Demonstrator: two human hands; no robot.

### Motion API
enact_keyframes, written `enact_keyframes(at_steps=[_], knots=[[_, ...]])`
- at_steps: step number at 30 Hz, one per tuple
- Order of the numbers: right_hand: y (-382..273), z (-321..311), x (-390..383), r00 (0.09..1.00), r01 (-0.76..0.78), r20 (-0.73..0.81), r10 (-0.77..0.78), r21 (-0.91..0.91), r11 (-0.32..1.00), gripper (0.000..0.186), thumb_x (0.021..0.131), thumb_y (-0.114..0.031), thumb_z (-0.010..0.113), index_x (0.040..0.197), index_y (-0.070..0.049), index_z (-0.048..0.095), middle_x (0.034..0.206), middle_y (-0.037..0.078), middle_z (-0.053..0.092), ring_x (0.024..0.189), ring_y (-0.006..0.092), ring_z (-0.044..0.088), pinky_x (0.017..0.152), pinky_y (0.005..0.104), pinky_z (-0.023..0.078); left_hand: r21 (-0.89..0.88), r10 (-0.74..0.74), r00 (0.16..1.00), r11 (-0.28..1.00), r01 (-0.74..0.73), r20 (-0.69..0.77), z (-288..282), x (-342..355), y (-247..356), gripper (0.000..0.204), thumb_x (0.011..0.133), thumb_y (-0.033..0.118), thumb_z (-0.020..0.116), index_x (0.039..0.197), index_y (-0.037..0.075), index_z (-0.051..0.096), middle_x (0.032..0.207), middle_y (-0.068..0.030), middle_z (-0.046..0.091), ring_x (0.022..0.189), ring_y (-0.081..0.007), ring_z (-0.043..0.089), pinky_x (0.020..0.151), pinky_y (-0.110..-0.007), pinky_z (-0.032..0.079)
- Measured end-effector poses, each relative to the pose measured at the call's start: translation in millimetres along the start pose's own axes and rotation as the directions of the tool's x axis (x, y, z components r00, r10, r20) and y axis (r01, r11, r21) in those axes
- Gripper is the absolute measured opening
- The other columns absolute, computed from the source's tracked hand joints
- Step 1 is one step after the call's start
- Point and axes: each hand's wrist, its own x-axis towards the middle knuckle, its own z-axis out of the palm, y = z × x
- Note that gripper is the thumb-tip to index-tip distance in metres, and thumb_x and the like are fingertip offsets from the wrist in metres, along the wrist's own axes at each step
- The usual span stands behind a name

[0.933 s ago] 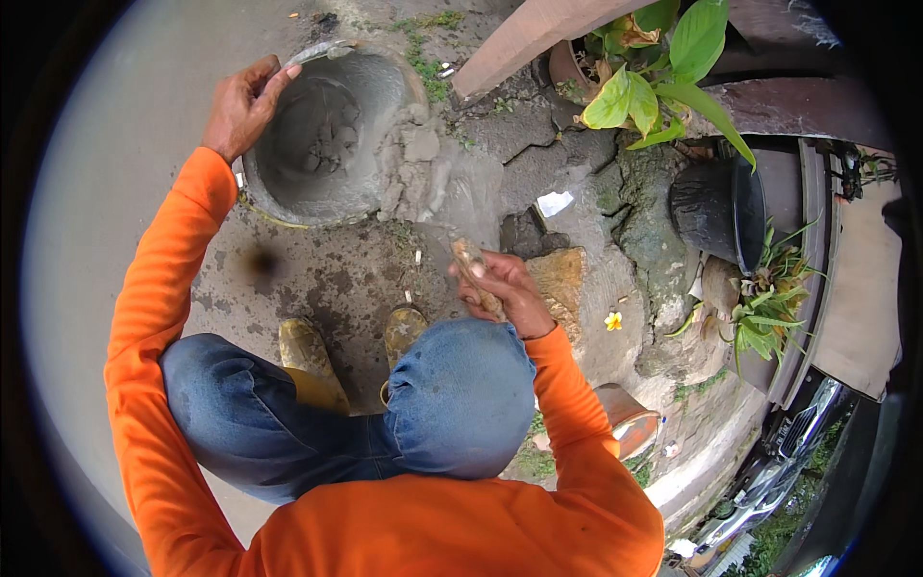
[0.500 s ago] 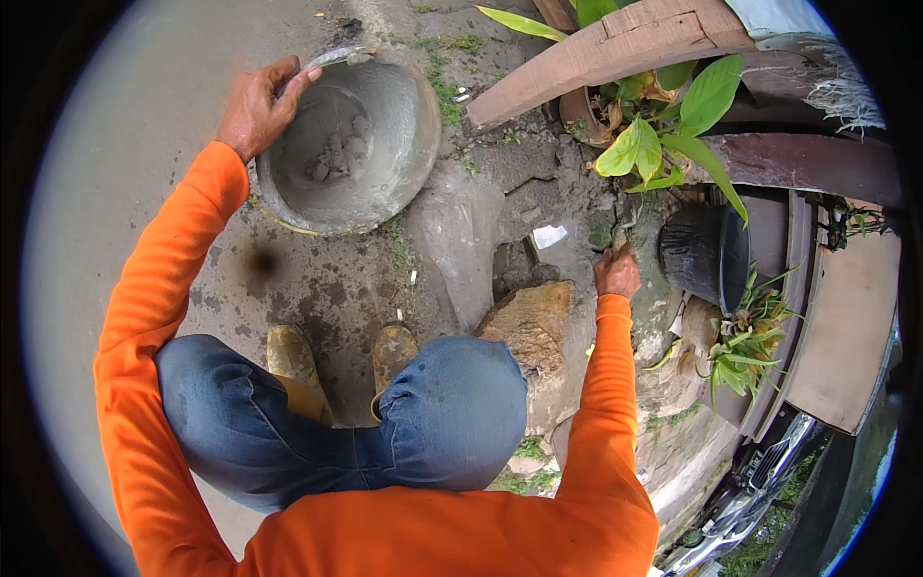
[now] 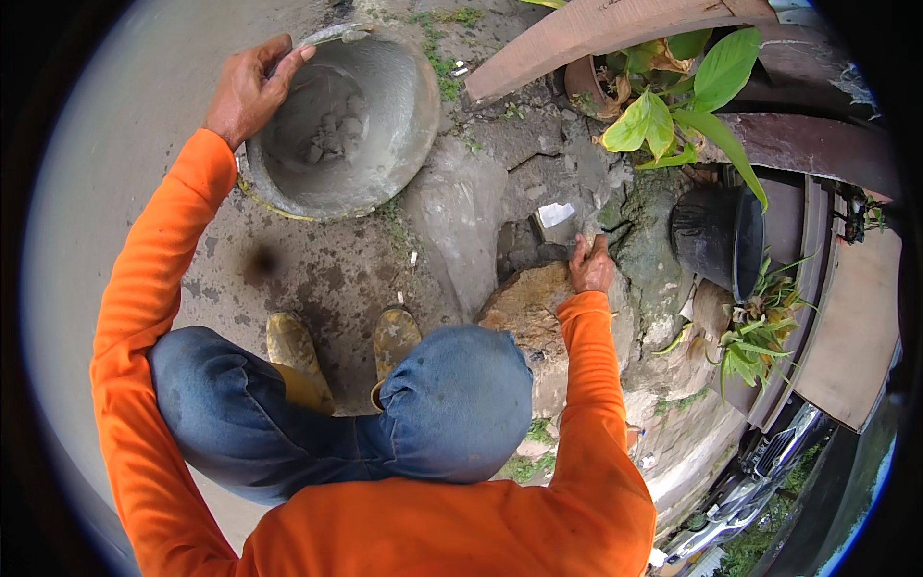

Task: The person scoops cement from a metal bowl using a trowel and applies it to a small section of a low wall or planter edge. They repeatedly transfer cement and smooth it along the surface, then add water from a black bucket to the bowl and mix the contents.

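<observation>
To the front left, a round grey mortar bucket (image 3: 404, 144) stands tilted, its opening toward me. Lumps of grey mortar (image 3: 336, 130) lie at its bottom. My left hand (image 3: 253, 88) is closed on its far-left rim, near the handle. My right hand (image 3: 590, 266) is closed low over the stonework, just beyond a big brown rock (image 3: 534, 313). A short pale piece sticks out past its fingers; what it belongs to is hidden. Close to that hand, a white scrap (image 3: 555, 214) lies beside a dark gap between the stones.
A black pot (image 3: 707, 236) lies tipped at right, near a spiky plant (image 3: 755, 337). A leafy potted plant (image 3: 644, 125) stands under a curved wooden beam (image 3: 596, 43) at the far right. My boots (image 3: 392, 341) rest on damp ground. A vehicle's front (image 3: 769, 462) shows at lower right.
My right hand has moved left and slightly nearer, from beside the black pot to the gap by the brown rock. My left hand keeps its hold on the bucket, and the view has shifted slightly.
</observation>
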Motion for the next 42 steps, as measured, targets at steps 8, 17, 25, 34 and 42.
enact_keyframes(at_steps=[8, 17, 25, 34, 42], knots=[[4.3, -25.7, 11.5, 0.998, -0.051, -0.014, 0.054, 0.15, 0.987, 0.053, 0.102, -0.051, 0.062, 0.113, 0.0, 0.068, 0.099, 0.035, 0.071, 0.096, 0.0545, 0.068, 0.081, 0.0583, 0.054, 0.04, 0.002, 1.0, 0.999, -0.001, -0.021, -1.4, -4.6, 2.6, 0.042, 0.106, 0.037, 0.065, 0.088, 0.0, 0.057, 0.064, -0.0112, 0.037, 0.06, -0.0167, 0.035, 0.057, -0.037, 0.038], [-35.3, -12.8, 53.0, 0.999, -0.004, -0.043, 0.003, -0.01, 1.0, 0.056, 0.101, -0.055, 0.06, 0.116, -0.001, 0.068, 0.102, 0.035, 0.071, 0.099, 0.0556, 0.068, 0.085, 0.0614, 0.054, 0.025, 0.049, 0.999, 0.998, -0.049, 0.012, 7.9, -3.1, 9.3, 0.044, 0.106, 0.041, 0.065, 0.089, 0.0, 0.06, 0.061, -0.0121, 0.042, 0.057, -0.0198, 0.037, 0.057, -0.039, 0.039], [-95.6, -58.0, -72.8, 0.944, 0.328, -0.105, -0.313, 0.379, 0.865, 0.036, 0.097, -0.033, 0.074, 0.12, -0.005, 0.07, 0.094, 0.026, 0.074, 0.085, 0.0463, 0.073, 0.074, 0.0507, 0.058, 0.094, 0.129, 0.991, 0.988, -0.124, -0.043, -3.4, -9.8, 16.7, 0.04, 0.105, 0.04, 0.066, 0.094, 0.001, 0.065, 0.062, -0.0156, 0.045, 0.055, -0.0264, 0.041, 0.056, -0.042, 0.041], [-303.0, -95.1, -40.6, 0.647, 0.759, -0.03, -0.762, -0.072, 0.648, 0.039, 0.086, -0.008, 0.071, 0.124, 0.0, 0.069, 0.106, 0.021, 0.072, 0.086, 0.0315, 0.076, 0.069, 0.0405, 0.063, 0.091, 0.347, 0.938, 0.934, -0.344, -0.012, 45.0, -19.9, 63.2, 0.034, 0.103, 0.032, 0.072, 0.091, 0.0, 0.064, 0.061, -0.0157, 0.043, 0.052, -0.0228, 0.035, 0.05, -0.038, 0.039], [-311.2, -119.5, -36.2, 0.43, 0.831, 0.336, -0.838, 0.215, 0.513, 0.023, 0.083, -0.008, 0.071, 0.103, 0.003, 0.071, 0.104, 0.023, 0.075, 0.099, 0.0385, 0.075, 0.085, 0.0475, 0.062, 0.089, 0.274, 0.961, 0.957, -0.277, 0.047, 35.7, -27.7, 65.5, 0.036, 0.102, 0.033, 0.073, 0.088, 0.002, 0.063, 0.059, -0.0131, 0.041, 0.052, -0.022, 0.034, 0.05, -0.037, 0.04]])
